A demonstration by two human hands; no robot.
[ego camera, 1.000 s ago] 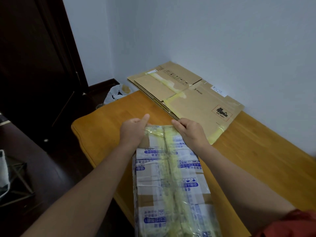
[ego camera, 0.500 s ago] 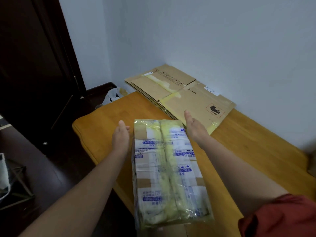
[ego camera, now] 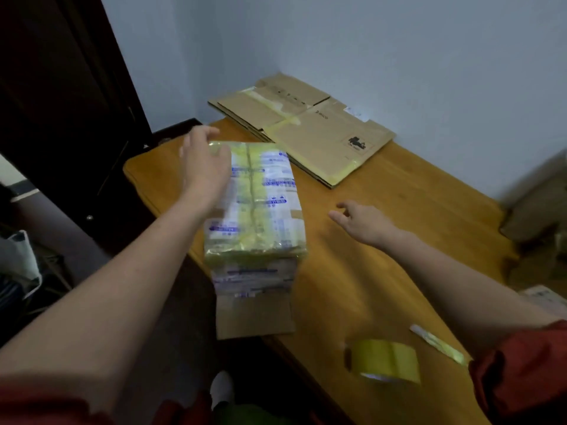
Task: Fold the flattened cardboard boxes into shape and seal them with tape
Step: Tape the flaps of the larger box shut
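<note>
both hands have let go of the taped box (ego camera: 267,204): left hand (ego camera: 205,170) hovers above, fingers loose; right hand (ego camera: 363,223) swings away, fingers slack. looks sealed; flattened boxes (ego camera: 322,139) wait.

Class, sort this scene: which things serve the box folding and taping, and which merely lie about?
Job: taped box, flattened cardboard boxes, tape roll, loose tape strip.
Lying about: pale bag on the floor, dark door.

Tape-wrapped box (ego camera: 264,204) sits at the table (ego camera: 399,225) edge, flattened cardboard boxes (ego camera: 310,130) stacked behind it, yellowish tape roll (ego camera: 385,360) nearer.
</note>
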